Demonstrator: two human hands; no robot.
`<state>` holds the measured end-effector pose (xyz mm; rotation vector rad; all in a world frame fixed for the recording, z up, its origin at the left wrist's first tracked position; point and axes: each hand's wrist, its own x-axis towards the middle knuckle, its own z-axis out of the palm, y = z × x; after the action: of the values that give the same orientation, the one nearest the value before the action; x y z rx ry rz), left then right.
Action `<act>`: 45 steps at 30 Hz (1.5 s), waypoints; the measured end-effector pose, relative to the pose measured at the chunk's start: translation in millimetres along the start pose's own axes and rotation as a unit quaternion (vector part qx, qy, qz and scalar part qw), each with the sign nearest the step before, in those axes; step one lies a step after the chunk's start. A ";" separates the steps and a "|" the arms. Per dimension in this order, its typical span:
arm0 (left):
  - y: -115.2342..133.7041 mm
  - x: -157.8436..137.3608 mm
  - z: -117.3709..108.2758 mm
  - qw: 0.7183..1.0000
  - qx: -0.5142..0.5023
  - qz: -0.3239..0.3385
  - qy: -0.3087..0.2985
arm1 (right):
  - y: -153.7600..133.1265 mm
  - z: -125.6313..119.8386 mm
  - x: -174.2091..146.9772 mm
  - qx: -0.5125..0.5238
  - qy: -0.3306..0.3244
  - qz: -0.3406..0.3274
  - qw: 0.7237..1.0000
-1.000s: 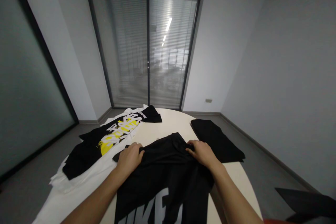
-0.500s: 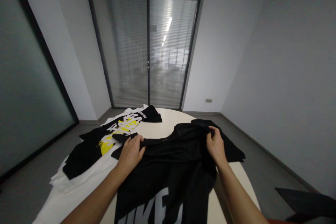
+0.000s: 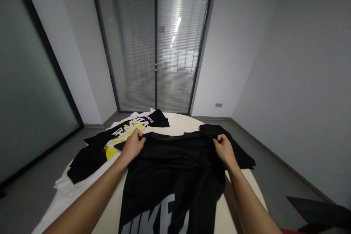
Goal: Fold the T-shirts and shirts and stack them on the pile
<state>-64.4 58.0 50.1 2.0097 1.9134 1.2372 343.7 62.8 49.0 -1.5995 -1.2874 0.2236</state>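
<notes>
A black T-shirt (image 3: 175,175) with large grey letters lies stretched across the table in front of me, its lettered part nearest to me. My left hand (image 3: 134,145) is closed on the shirt's far left corner. The far right corner is pinched by my right hand (image 3: 223,148). Between the two hands the far edge of the cloth is drawn nearly straight and lifted a little. Fingertips of both hands are partly hidden by the fabric.
Left of the shirt lie black T-shirts (image 3: 91,161) with yellow and white print, over white cloth (image 3: 74,199). A folded black garment (image 3: 240,150) rests at the right edge of the round pale table (image 3: 178,120). Dark furniture (image 3: 318,210) stands low at right.
My left hand has moved up and slightly left, from lying over the cloth to gripping its corner. The shirt's far edge has become straighter. My right hand has barely moved.
</notes>
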 end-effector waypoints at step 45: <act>-28.5 -11.9 3.8 0.994 0.086 0.024 0.069 | -2.4 13.2 -20.5 -0.080 -0.182 -0.002 0.980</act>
<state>-83.1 55.1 25.5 2.1154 2.1130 1.2966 325.0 53.7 36.1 -1.7464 -1.6222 0.4346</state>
